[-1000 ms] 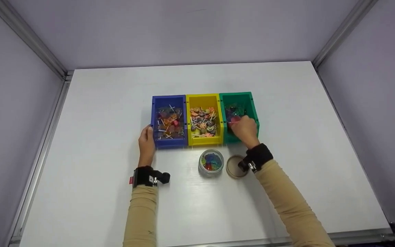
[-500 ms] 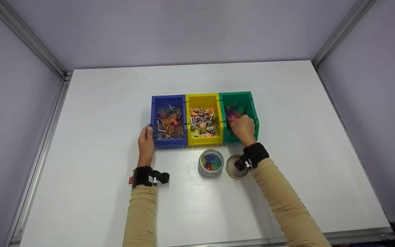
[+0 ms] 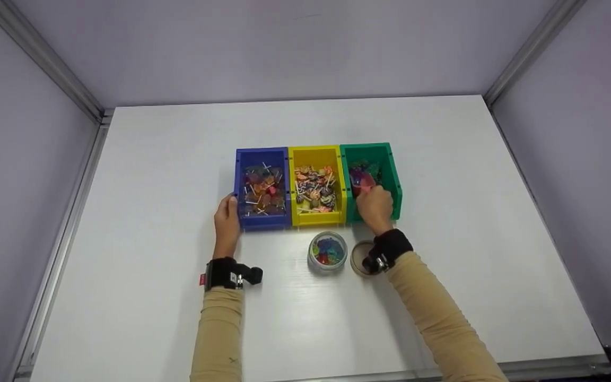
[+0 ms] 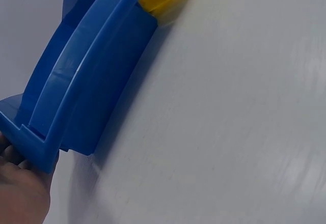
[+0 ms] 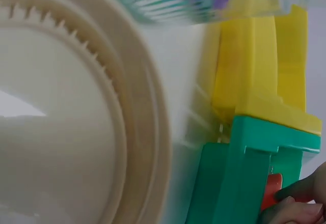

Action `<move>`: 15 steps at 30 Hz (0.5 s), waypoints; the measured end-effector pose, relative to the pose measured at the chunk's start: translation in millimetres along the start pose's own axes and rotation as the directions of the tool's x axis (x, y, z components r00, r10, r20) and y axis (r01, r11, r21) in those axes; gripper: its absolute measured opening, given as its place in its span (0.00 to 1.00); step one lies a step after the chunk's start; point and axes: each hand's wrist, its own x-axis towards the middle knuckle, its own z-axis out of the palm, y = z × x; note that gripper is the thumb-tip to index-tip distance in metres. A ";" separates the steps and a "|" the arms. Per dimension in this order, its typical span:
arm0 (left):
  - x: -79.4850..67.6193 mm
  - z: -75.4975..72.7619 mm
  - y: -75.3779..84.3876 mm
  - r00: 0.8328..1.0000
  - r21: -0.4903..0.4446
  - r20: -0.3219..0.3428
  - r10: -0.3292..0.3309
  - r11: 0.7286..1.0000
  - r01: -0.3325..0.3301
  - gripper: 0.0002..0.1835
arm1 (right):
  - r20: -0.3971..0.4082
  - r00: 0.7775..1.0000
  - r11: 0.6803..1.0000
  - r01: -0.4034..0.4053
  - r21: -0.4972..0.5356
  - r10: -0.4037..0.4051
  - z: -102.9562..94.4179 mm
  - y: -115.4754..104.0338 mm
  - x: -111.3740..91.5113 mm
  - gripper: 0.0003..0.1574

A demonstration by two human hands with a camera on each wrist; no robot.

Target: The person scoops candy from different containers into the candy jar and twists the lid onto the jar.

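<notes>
In the head view, my right hand (image 3: 375, 208) grips the handle of a pink-red scoop (image 3: 364, 182) inside the green bin (image 3: 395, 185). Purple pieces show at the scoop's bowl, and shiny green and clear pieces lie behind it. The right wrist view catches the scoop's red handle (image 5: 272, 191) under my fingertips. My left hand (image 3: 226, 223) holds the outer left side of the blue bin (image 3: 264, 220) near its front corner. From the left wrist, its fingers curl beneath the blue bin's rim (image 4: 76, 81), partly hidden. Lollipops with white sticks fill the blue bin's bottom.
Between them, the yellow bin (image 3: 316, 218) contains striped lollipops. An uncapped clear jar (image 3: 327, 234) with colourful pieces stands in front of the bins. Beside it lies a round beige lid (image 3: 358, 257), under my right wrist camera. Walls surround the white table (image 3: 167, 175).
My right hand has drawn back toward me and slightly left within the green bin, so more of the scoop's bowl shows. The left hand has stayed on the blue bin.
</notes>
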 end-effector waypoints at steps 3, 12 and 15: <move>-0.3 -1.0 -0.6 1.000 -0.001 0.007 -0.003 1.000 0.003 0.26 | -0.002 1.000 0.999 -0.019 0.031 0.019 1.0 -2.5 -0.4 0.20; 0.4 -0.5 0.9 1.000 0.003 0.016 -0.024 1.000 0.024 0.26 | -0.041 0.999 1.000 0.016 -0.001 -0.016 0.2 2.7 6.1 0.19; 0.7 -1.3 0.9 0.999 0.004 0.019 -0.027 1.000 0.027 0.26 | -0.024 1.000 1.000 0.013 -0.017 -0.014 -0.2 4.1 8.2 0.20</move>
